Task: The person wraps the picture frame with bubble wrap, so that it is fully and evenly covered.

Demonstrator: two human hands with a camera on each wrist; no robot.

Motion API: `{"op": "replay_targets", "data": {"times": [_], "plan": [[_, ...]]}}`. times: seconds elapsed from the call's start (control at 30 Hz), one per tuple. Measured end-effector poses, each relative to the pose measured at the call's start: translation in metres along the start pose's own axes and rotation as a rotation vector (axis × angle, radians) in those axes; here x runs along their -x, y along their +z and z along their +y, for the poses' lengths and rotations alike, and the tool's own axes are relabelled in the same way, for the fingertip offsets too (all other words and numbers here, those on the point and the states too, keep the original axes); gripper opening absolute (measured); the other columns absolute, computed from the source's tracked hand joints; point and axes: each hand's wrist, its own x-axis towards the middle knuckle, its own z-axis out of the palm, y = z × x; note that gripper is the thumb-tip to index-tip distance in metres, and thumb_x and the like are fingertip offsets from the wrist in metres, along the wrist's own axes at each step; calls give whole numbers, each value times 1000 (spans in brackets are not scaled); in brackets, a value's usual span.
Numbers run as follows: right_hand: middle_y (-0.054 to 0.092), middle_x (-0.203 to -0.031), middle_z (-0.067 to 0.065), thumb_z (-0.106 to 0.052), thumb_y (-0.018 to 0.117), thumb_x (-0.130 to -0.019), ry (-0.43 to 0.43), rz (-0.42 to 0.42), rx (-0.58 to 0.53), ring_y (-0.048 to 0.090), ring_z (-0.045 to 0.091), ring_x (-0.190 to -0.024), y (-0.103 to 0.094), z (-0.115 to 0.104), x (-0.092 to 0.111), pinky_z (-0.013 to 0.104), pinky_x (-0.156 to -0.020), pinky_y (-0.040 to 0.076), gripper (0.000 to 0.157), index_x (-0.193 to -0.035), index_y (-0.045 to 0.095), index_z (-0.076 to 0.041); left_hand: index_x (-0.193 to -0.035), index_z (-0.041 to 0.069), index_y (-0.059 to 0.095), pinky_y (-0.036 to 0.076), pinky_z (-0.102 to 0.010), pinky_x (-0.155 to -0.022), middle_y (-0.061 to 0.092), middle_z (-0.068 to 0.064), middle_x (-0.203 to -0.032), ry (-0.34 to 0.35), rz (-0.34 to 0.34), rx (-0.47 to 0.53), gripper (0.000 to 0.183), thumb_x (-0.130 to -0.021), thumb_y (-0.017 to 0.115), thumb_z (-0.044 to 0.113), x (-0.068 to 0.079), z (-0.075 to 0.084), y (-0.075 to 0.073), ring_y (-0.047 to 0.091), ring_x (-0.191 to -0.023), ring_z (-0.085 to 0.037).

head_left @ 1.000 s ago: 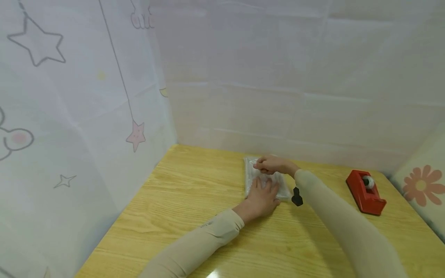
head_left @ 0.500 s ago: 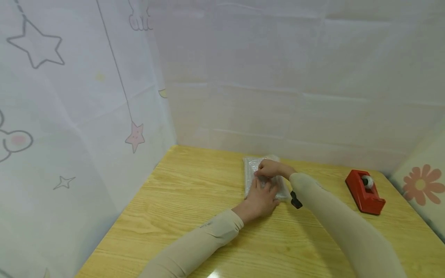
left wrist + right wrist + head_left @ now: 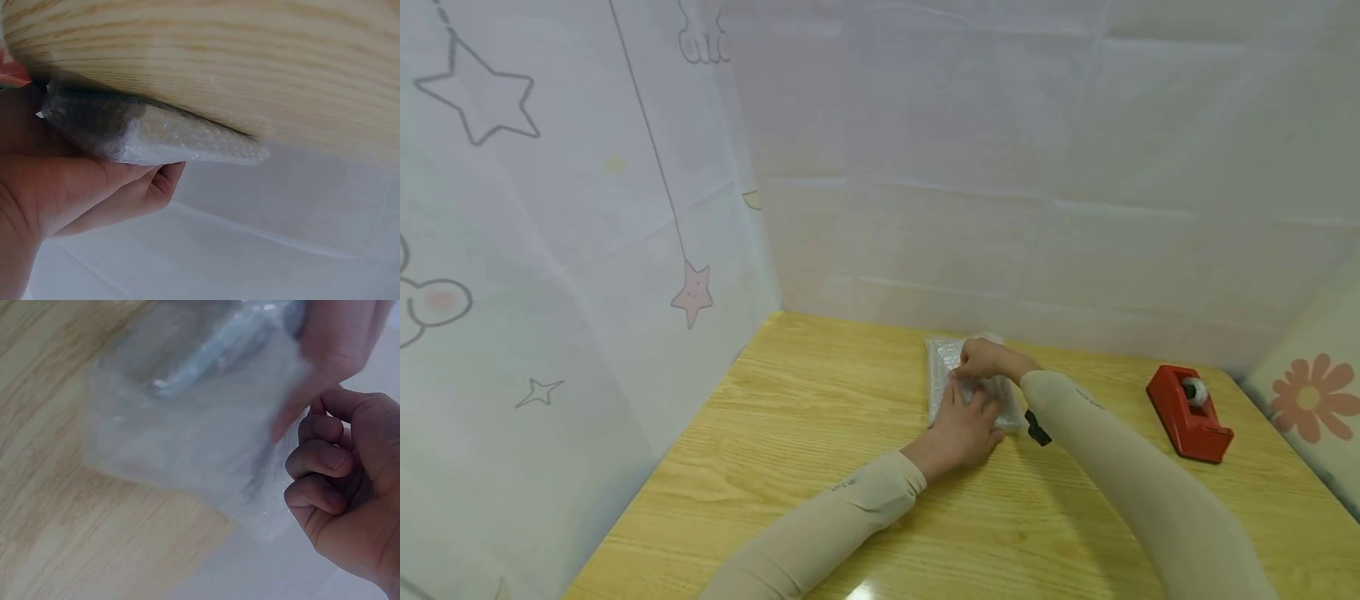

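A flat package wrapped in clear bubble wrap (image 3: 942, 360) lies near the table's back edge. In the left wrist view, something dark shows through the bubble wrap (image 3: 181, 136); its kind cannot be made out. My left hand (image 3: 962, 429) rests on the package's near part with its fingers spread straight. My right hand (image 3: 988, 360) is over the far part, its tips close to the left fingertips. In the right wrist view, the right hand (image 3: 344, 469) has curled fingers, with thumb and index tips together beside the left fingers. Nothing is plainly visible between them.
A red tape dispenser (image 3: 1189, 417) with a roll of tape (image 3: 1197, 392) stands at the right of the wooden table (image 3: 790, 417). Printed cloth (image 3: 925, 167) hangs behind the table and at both sides. A black piece (image 3: 1038, 427) hangs below the right wrist.
My right hand has come slightly nearer to the left fingertips since a second ago, and has stayed almost still over the last half second. The left hand and the package keep their place.
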Motion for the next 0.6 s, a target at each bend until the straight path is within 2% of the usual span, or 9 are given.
{"op": "replay_targets", "data": {"times": [0.17, 0.27, 0.4, 0.47, 0.6], "plan": [[46, -56, -3, -31, 67, -101, 15, 23, 48, 38, 10, -51, 3, 0, 6, 26, -51, 34, 40, -67, 63, -9, -161, 29, 28, 23, -56, -114, 35, -2, -157, 0, -25, 24, 64, -106, 22, 61, -1, 0, -2, 28, -142, -49], [52, -59, -2, -33, 67, -101, 19, 40, 76, 42, 10, -53, 4, 1, 8, 27, -51, 37, 40, -69, 65, -10, -161, 28, 28, 24, -56, -113, 35, -3, -158, 2, -20, 19, 64, -106, 23, 61, -1, 1, -2, 29, -142, -49], [49, -56, -3, -34, 67, -101, 15, 48, 74, 39, 10, -50, 5, 2, 10, 27, -50, 36, 42, -66, 64, -10, -162, 28, 27, 27, -55, -112, 34, -4, -159, -1, -6, 5, 65, -106, 24, 62, -2, 0, 0, 32, -140, -49], [48, -56, -3, -34, 66, -101, 0, 43, 62, 39, 10, -50, 5, 3, 10, 27, -51, 37, 43, -66, 63, -10, -163, 28, 24, 26, -56, -113, 32, -4, -161, -2, -13, 11, 67, -105, 24, 62, -4, 0, 2, 31, -141, -50], [55, -66, -1, -30, 68, -100, -68, 74, 33, 47, 13, -58, 4, 12, 10, 30, -58, 42, 33, -75, 63, -10, -164, 28, 19, 23, -57, -114, 29, -6, -162, -1, -25, 35, 69, -105, 23, 63, -6, 0, 4, 29, -142, -50]]}}
